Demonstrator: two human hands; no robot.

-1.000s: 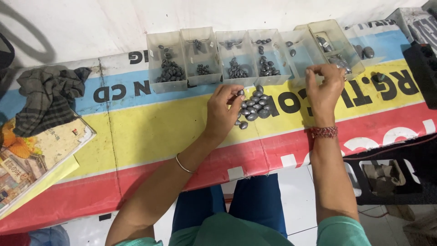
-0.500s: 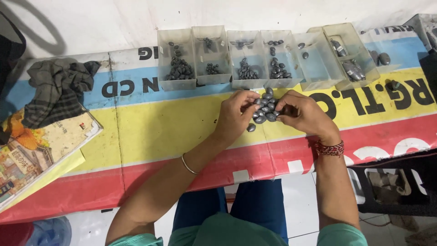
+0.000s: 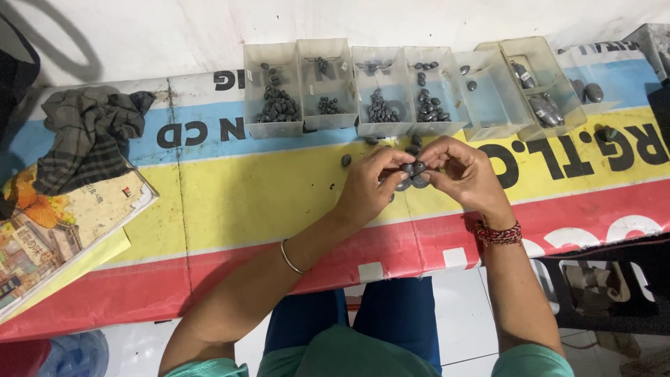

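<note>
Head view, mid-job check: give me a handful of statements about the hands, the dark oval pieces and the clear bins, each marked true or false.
1. Both hands meet over the pile of dark oval pieces, left hand and right hand close together. True.
2. The row of clear bins sits between the hands and the person's body. False: it sits beyond the hands, towards the wall.
3. A checked cloth lies at the table's left end. True.
4. The right wrist is bare. False: it wears a red beaded bracelet.
5. All the bins are empty. False: several hold dark pieces.
</note>
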